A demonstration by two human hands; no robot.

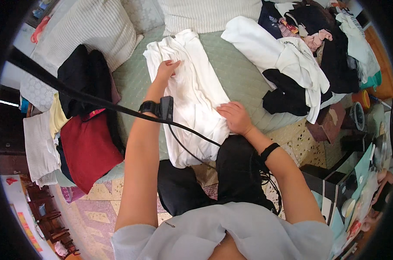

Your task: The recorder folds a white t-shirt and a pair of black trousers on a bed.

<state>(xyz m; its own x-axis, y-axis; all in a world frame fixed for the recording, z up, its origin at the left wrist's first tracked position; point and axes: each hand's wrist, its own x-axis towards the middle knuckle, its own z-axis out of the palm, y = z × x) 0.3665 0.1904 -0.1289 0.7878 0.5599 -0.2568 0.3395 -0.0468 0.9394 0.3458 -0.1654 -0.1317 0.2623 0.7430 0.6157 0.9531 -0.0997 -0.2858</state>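
Observation:
A white long garment (193, 94) lies lengthwise in front of me on the green quilted sofa seat (222, 58), wrinkled along its middle. Its near end hangs over the seat's edge between my knees. Over the upper part is my left hand (168, 69), thumb and fingers apart, with no cloth visibly pinched. My right hand (235, 117) lies on the garment's right edge near my knee, fingers extended together. Its thumb is hidden, so a grip there cannot be made out. A black strap holds a small device (166, 109) on my left wrist.
At left lie black clothes (82, 78), a dark red garment (89, 149) and a white ribbed garment (40, 146). White clothing (258, 45) and a mixed clothes heap (336, 61) cover the right side. Ribbed cushions (212, 14) stand behind. A black cable (118, 109) crosses the view.

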